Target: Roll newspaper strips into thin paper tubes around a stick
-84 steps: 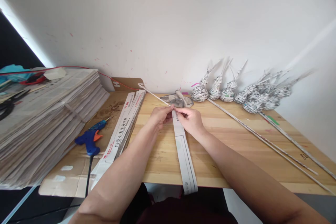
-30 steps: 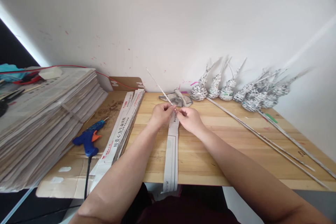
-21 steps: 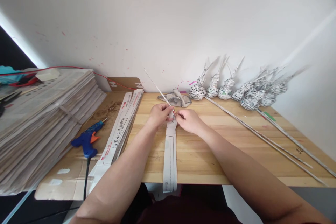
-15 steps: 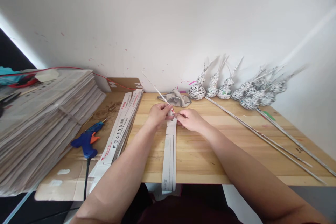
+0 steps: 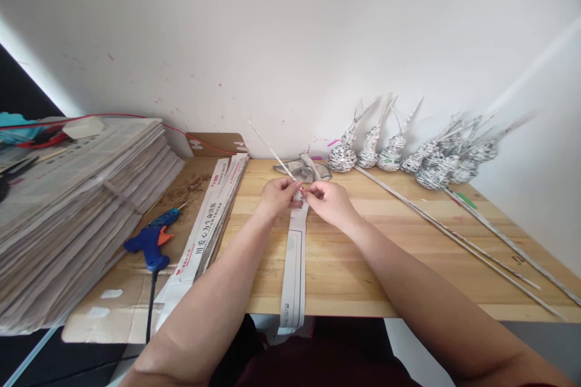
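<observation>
A long newspaper strip [image 5: 294, 266] runs down the table toward me, its near end hanging over the front edge. Its far part is rolled into a thin paper tube [image 5: 272, 152] that slants up and to the left. With fingers pinched, my left hand [image 5: 278, 198] grips the rolled part from the left. My right hand [image 5: 330, 201] pinches the same strip at its right edge, close by my left fingertips. Fingers cover the spot where flat paper turns into tube. Just behind the hands a crumpled grey cloth [image 5: 305, 168] lies on the table.
Several woven paper figures [image 5: 341, 157] stand along the wall, with long paper tubes [image 5: 454, 233] lying to the right. At left are stacked newspaper strips [image 5: 206, 224], a blue glue gun [image 5: 153, 240] on cardboard [image 5: 109, 314], and a tall newspaper pile [image 5: 86, 211].
Both hands have shifted very slightly, still pinching the strip. The tube has moved a little with them, and the strip's flat part leans slightly more to the right at its top.
</observation>
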`<action>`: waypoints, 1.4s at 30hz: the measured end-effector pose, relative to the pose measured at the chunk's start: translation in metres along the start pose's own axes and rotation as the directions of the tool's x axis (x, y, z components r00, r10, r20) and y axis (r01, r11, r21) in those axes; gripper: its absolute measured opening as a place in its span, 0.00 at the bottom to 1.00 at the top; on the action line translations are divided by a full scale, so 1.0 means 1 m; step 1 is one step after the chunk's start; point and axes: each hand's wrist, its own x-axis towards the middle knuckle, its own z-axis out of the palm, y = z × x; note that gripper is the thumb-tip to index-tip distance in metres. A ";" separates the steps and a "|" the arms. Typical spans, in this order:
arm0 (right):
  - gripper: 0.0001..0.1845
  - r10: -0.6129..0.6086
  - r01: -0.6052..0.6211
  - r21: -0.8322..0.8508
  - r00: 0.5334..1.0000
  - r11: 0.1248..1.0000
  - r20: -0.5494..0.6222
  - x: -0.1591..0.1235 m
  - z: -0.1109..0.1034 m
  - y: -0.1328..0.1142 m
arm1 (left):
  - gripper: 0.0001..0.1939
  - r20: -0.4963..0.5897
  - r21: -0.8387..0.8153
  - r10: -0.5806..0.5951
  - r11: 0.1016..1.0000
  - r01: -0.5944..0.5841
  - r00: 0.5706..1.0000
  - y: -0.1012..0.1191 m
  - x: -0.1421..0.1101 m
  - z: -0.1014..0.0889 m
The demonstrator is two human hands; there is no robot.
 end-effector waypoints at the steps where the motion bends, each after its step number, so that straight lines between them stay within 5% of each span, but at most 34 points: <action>1: 0.09 -0.011 0.011 -0.009 1.000 1.000 -0.008 0.000 0.001 0.000 | 0.17 -0.002 0.000 0.000 1.000 0.000 1.000 0.000 0.000 0.000; 12: 0.02 -0.117 0.104 -0.229 0.992 0.968 -0.041 -0.005 0.006 -0.005 | 0.15 -0.037 -0.011 -0.033 0.999 0.033 0.999 0.003 -0.002 0.003; 17: 0.01 -0.131 0.141 -0.343 0.990 0.929 0.052 -0.003 0.000 0.001 | 0.15 -0.054 0.003 -0.040 0.999 0.041 0.998 0.000 0.001 0.000; 19: 0.03 -0.066 0.098 -0.231 0.987 0.968 0.144 0.001 -0.008 0.007 | 0.16 -0.042 -0.018 -0.049 0.999 0.048 0.998 0.001 0.002 -0.002; 22: 0.13 0.092 -0.125 0.135 0.970 0.983 0.226 0.010 -0.020 0.016 | 0.17 0.080 -0.056 -0.093 0.994 0.098 0.992 0.004 0.000 -0.003; 27: 0.22 0.135 -0.327 0.562 0.925 0.759 0.356 0.015 -0.027 0.019 | 0.18 0.384 -0.011 -0.161 0.984 0.179 0.909 0.008 -0.012 0.004; 33: 0.20 -0.003 -0.429 0.704 0.853 0.566 0.523 0.012 -0.027 0.016 | 0.19 0.522 0.067 -0.212 0.976 0.208 0.826 0.006 -0.018 0.010; 42: 0.18 0.063 -0.425 0.732 0.882 0.532 0.466 0.018 -0.025 0.027 | 0.19 0.457 0.068 -0.215 0.976 0.207 0.863 0.000 -0.016 0.012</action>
